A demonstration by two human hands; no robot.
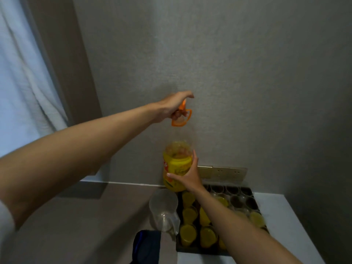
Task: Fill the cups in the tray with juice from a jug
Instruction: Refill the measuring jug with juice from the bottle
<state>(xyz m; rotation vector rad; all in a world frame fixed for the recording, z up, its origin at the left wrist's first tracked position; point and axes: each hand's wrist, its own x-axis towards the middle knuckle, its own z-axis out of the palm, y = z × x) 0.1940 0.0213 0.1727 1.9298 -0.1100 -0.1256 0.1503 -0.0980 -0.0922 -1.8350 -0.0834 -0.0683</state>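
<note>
Orange lid [182, 116], yellow juice bottle [176, 169], clear jug [163, 212], dark tray [252, 195], yellow-filled cups [188, 233], grey wall [228, 73]

The yellow juice bottle [176, 168] carries a label with a red-and-white mark and darker lettering, but it is too blurred to read.

We see a grey-brown counter [99, 223] running along the wall, with a white surface [282, 221] adjoining it on our right. A dark tray [249, 191] of clear cups sits where the two meet. An empty clear plastic jug [164, 210] stands on the counter just beside the tray's left edge. Behind the jug, near the wall, is a yellow juice bottle [176, 168]; we cannot tell whether its base touches the counter. A dark blue object [146, 244] lies at the near edge
</note>
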